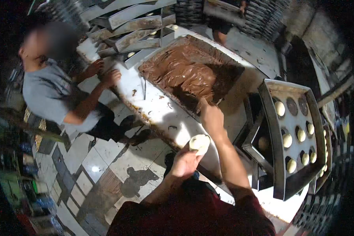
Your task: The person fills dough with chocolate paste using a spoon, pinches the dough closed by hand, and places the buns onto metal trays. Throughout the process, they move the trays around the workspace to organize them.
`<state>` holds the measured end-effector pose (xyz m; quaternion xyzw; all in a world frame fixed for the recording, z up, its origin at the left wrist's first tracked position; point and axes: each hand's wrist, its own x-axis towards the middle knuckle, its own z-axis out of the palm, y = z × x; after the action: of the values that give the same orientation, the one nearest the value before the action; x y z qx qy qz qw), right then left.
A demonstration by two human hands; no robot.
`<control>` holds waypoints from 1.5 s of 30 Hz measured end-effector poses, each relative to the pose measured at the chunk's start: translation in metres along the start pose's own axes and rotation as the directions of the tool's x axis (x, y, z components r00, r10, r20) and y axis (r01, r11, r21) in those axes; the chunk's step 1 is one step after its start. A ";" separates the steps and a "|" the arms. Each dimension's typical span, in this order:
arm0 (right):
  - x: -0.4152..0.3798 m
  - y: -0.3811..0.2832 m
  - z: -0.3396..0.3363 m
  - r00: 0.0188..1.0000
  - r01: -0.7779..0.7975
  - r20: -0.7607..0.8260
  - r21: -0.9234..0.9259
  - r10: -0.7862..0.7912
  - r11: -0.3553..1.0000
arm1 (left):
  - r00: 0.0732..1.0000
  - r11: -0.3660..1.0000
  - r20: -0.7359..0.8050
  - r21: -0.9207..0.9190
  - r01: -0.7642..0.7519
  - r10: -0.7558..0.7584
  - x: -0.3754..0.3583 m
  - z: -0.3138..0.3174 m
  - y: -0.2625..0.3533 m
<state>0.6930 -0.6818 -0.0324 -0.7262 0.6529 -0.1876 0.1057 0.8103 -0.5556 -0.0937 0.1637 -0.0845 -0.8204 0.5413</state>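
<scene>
Held up in my left hand point(185, 163) is a pale, round piece of dough point(200, 144), with the fingers curled around its underside. My right hand point(212, 118) is closed at the near edge of a large rectangular tray point(161, 88) filled with brown chocolate-like paste point(181, 69). Whatever the right fingers grip is hidden by the hand and the dark paste. The paste is heaped in the middle and left of the tray, with a thinner smear at the right.
Stacked metal trays point(291, 133) of dough balls point(287, 140) stand at right. More stacked trays point(135, 27) sit at the back left. A co-worker point(57, 92) stands left, hands by the white table point(155, 112). Another person point(220, 29) is partly visible behind.
</scene>
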 end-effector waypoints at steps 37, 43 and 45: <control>-0.121 0.000 -0.013 0.834 -0.433 0.504 0.850 -0.225 0.300 | 0.991 0.918 -0.106 0.395 -0.038 0.087 -0.051 0.033 0.018; -0.178 -0.023 -0.029 0.895 -0.327 0.380 0.915 -0.234 0.236 | 1.000 0.787 -0.013 0.617 0.005 0.004 -0.101 0.040 0.005; -0.197 -0.024 -0.037 0.890 -0.259 0.366 0.897 -0.273 0.358 | 0.999 0.809 -0.035 0.587 0.002 0.023 -0.119 0.039 0.003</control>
<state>0.6846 -0.4813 -0.0157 -0.5607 0.3812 -0.3481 0.6475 0.8413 -0.4496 -0.0350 0.3391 -0.3236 -0.7478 0.4703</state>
